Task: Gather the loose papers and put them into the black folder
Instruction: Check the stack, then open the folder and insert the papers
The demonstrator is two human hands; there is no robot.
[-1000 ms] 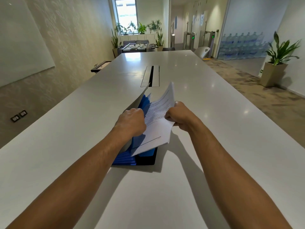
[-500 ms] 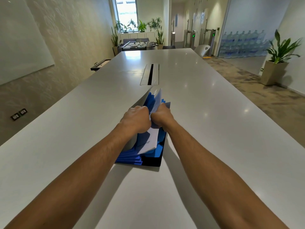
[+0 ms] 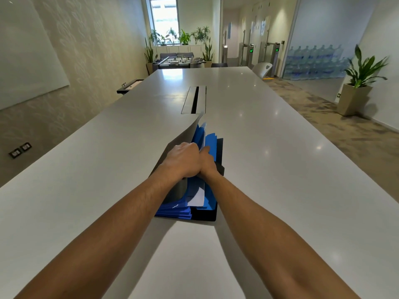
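A black folder (image 3: 207, 214) with several blue pockets (image 3: 210, 141) lies on the white table (image 3: 280, 169), in front of me. My left hand (image 3: 183, 161) grips its raised front cover (image 3: 183, 137) and holds it up. My right hand (image 3: 208, 164) is pressed against the left one, fingers down among the blue pockets on the white papers (image 3: 198, 196). Only a strip of the papers shows between the pockets; the rest is hidden inside.
A long cable slot (image 3: 194, 100) is set into the table beyond the folder. A white chair (image 3: 262, 69) stands at the table's far right corner. A potted plant (image 3: 358, 83) stands on the floor at the right. A whiteboard (image 3: 26, 57) hangs on the left wall.
My right hand has carried the white papers from above the folder down into the blue pockets. They stuck out a second ago and are mostly inside now. The left hand keeps the cover up.
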